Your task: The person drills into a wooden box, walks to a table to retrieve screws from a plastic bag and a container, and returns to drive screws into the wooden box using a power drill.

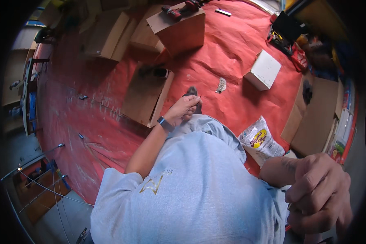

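Left hand (185,107), fingertips pinched together, dark wristband (165,124); right hand (321,195), curled, lower right. Red floor sheeting (215,51): one white box (264,70); one wooden box (183,34) topped by a red-and-black cordless drill (174,13).

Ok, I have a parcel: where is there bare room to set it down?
The red sheet is bare between the box under the drill and the white box, and again between the white box, bag and left hand. It is crowded upper left, with brown boxes, and along the right, with a tool case and cardboard box.
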The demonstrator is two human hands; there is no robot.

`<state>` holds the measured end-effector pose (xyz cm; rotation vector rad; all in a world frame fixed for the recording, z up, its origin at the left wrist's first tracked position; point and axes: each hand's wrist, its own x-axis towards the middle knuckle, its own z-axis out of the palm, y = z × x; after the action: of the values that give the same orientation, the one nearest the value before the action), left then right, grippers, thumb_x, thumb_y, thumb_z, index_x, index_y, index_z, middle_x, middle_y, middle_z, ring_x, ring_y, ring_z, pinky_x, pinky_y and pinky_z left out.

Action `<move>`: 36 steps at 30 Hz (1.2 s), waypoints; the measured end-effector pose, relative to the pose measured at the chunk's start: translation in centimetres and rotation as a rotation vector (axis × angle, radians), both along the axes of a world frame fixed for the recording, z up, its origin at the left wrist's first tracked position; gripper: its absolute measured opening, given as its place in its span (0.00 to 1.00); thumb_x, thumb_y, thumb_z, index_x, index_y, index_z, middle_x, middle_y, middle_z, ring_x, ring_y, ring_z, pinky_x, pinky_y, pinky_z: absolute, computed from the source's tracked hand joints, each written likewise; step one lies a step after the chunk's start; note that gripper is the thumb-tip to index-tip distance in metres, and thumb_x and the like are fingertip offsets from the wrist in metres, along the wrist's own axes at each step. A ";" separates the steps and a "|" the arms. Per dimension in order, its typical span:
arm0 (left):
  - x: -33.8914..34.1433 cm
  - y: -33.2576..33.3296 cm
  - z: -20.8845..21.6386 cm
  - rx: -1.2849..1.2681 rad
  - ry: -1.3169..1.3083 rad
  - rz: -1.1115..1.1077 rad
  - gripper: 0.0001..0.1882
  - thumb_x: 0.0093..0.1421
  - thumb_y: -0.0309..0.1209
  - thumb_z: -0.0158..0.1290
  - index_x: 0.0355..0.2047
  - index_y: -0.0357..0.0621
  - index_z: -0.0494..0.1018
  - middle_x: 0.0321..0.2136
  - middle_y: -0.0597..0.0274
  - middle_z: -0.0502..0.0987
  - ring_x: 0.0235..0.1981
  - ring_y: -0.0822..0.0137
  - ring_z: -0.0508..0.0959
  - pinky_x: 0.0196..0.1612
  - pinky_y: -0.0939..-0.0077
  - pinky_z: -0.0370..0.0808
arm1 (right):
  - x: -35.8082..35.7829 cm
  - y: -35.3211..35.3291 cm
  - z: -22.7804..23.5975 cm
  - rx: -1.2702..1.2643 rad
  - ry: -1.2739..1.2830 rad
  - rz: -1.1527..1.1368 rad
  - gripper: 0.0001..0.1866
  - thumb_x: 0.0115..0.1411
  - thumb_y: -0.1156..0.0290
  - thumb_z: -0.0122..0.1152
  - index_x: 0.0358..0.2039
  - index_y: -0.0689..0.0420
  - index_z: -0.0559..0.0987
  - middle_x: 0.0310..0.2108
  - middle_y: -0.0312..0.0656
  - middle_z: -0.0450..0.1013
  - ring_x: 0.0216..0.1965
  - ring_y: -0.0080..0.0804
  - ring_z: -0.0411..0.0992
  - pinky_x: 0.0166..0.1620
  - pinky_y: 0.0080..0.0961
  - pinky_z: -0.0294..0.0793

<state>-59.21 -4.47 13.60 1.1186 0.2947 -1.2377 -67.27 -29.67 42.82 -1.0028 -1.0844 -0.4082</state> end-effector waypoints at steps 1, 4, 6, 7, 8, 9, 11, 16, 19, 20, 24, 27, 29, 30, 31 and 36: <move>1.1 -0.3 -0.4 -0.013 0.008 0.047 0.13 0.73 0.44 0.47 0.39 0.50 0.72 0.17 0.82 0.56 0.14 0.87 0.52 0.15 0.88 0.48 | 2.1 0.2 -0.4 0.049 -0.028 0.054 0.19 0.57 0.77 0.66 0.16 0.49 0.66 0.16 0.35 0.72 0.11 0.21 0.61 0.19 0.18 0.66; 5.2 -1.2 -1.3 -0.017 -0.002 0.087 0.13 0.73 0.43 0.47 0.39 0.49 0.72 0.16 0.82 0.56 0.13 0.87 0.52 0.15 0.88 0.49 | 7.9 0.1 -1.3 0.058 0.037 0.096 0.24 0.56 0.79 0.64 0.14 0.48 0.59 0.14 0.35 0.71 0.10 0.20 0.59 0.18 0.19 0.63; 8.4 -1.7 -2.4 -0.048 0.004 0.102 0.13 0.73 0.43 0.47 0.39 0.49 0.72 0.16 0.82 0.56 0.13 0.87 0.51 0.15 0.88 0.48 | 11.7 -0.1 -1.7 0.052 0.060 0.118 0.24 0.57 0.78 0.64 0.14 0.47 0.59 0.14 0.34 0.70 0.10 0.20 0.58 0.18 0.19 0.62; 10.3 -1.9 -2.5 -0.075 -0.005 0.114 0.13 0.73 0.43 0.47 0.39 0.49 0.72 0.16 0.82 0.55 0.13 0.87 0.51 0.15 0.88 0.48 | 13.8 -0.2 -1.8 0.050 0.073 0.133 0.24 0.57 0.78 0.64 0.14 0.47 0.59 0.14 0.34 0.70 0.10 0.20 0.58 0.18 0.19 0.61; 12.2 -2.3 -2.6 -0.069 -0.001 0.126 0.13 0.73 0.43 0.47 0.38 0.49 0.71 0.16 0.82 0.55 0.13 0.88 0.51 0.15 0.88 0.48 | 15.7 -0.5 -1.8 0.049 0.097 0.124 0.20 0.56 0.77 0.65 0.17 0.49 0.63 0.15 0.34 0.71 0.11 0.20 0.59 0.18 0.19 0.62; 14.2 -2.6 -2.7 -0.072 0.008 0.138 0.13 0.73 0.43 0.47 0.38 0.49 0.71 0.16 0.82 0.55 0.13 0.88 0.51 0.15 0.88 0.48 | 17.6 -0.9 -1.9 0.049 0.121 0.114 0.16 0.56 0.76 0.66 0.20 0.50 0.67 0.16 0.34 0.71 0.12 0.20 0.60 0.18 0.20 0.63; 18.5 -3.3 -2.6 -0.093 -0.039 0.125 0.13 0.72 0.43 0.48 0.38 0.49 0.71 0.16 0.82 0.55 0.13 0.88 0.51 0.15 0.88 0.48 | 21.5 -1.9 -1.7 0.047 0.165 0.102 0.08 0.54 0.73 0.68 0.27 0.52 0.74 0.19 0.33 0.72 0.14 0.20 0.62 0.19 0.21 0.64; 26.3 -5.4 -0.3 -0.177 -0.050 0.056 0.12 0.72 0.43 0.49 0.37 0.50 0.72 0.16 0.83 0.55 0.14 0.87 0.52 0.16 0.88 0.48 | 28.4 -5.8 -6.6 -0.380 0.453 -0.608 0.16 0.57 0.70 0.68 0.47 0.54 0.79 0.33 0.32 0.75 0.29 0.18 0.68 0.30 0.18 0.67; 30.4 -6.2 0.5 -0.274 -0.097 0.036 0.13 0.71 0.44 0.51 0.36 0.48 0.73 0.16 0.83 0.57 0.14 0.87 0.52 0.17 0.86 0.47 | 34.1 -5.2 -14.0 -0.811 0.790 -0.822 0.17 0.60 0.82 0.61 0.51 0.61 0.79 0.30 0.33 0.74 0.29 0.17 0.69 0.34 0.17 0.69; 31.3 -6.7 0.9 -0.302 -0.091 0.005 0.13 0.71 0.44 0.52 0.36 0.48 0.73 0.17 0.83 0.57 0.14 0.87 0.52 0.17 0.86 0.47 | 34.5 -5.0 -16.7 -0.790 1.079 -0.677 0.16 0.62 0.79 0.62 0.51 0.61 0.79 0.32 0.32 0.73 0.31 0.16 0.69 0.36 0.17 0.69; 34.6 -8.9 2.9 -0.256 -0.177 -0.066 0.12 0.70 0.44 0.52 0.36 0.50 0.73 0.17 0.82 0.60 0.14 0.87 0.53 0.17 0.85 0.47 | 37.1 -4.1 -23.8 -0.587 1.246 -0.328 0.14 0.64 0.74 0.64 0.49 0.64 0.78 0.37 0.36 0.76 0.33 0.20 0.72 0.38 0.18 0.72; 37.6 -9.6 2.7 -0.292 -0.071 0.008 0.13 0.70 0.45 0.53 0.35 0.52 0.71 0.17 0.83 0.58 0.14 0.86 0.53 0.17 0.84 0.47 | 41.7 -5.5 -24.8 -0.622 1.384 -0.186 0.06 0.66 0.75 0.62 0.41 0.64 0.79 0.31 0.36 0.78 0.32 0.17 0.73 0.33 0.15 0.70; 39.5 -10.5 2.7 -0.257 -0.071 0.055 0.14 0.70 0.46 0.52 0.36 0.50 0.71 0.17 0.83 0.58 0.15 0.87 0.52 0.17 0.84 0.46 | 45.1 -6.6 -25.0 -0.629 1.340 -0.142 0.04 0.65 0.76 0.62 0.38 0.64 0.79 0.29 0.35 0.78 0.31 0.16 0.73 0.31 0.15 0.69; 40.5 -11.1 2.7 -0.285 -0.069 0.101 0.15 0.70 0.47 0.51 0.36 0.49 0.72 0.17 0.83 0.57 0.15 0.87 0.52 0.17 0.84 0.46 | 47.0 -7.4 -25.2 -0.614 1.308 -0.078 0.04 0.65 0.76 0.63 0.38 0.64 0.79 0.29 0.35 0.78 0.31 0.16 0.73 0.32 0.15 0.69; 41.7 -11.9 2.9 -0.313 -0.070 0.147 0.15 0.70 0.47 0.51 0.37 0.48 0.72 0.17 0.83 0.57 0.15 0.86 0.52 0.17 0.84 0.46 | 49.0 -8.4 -25.4 -0.597 1.273 -0.014 0.04 0.64 0.76 0.63 0.37 0.64 0.80 0.30 0.36 0.78 0.31 0.17 0.73 0.32 0.15 0.70; 46.3 -16.4 4.3 -0.278 -0.071 0.273 0.17 0.71 0.47 0.49 0.37 0.47 0.74 0.17 0.82 0.56 0.14 0.86 0.51 0.17 0.86 0.48 | 57.2 -13.6 -26.4 -0.560 1.170 0.185 0.05 0.63 0.77 0.64 0.38 0.65 0.80 0.29 0.34 0.76 0.33 0.17 0.74 0.36 0.17 0.73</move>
<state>-12.93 -20.89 17.88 0.8489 0.2058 -0.9613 -10.03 -43.27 16.44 -1.3306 -0.1845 0.6371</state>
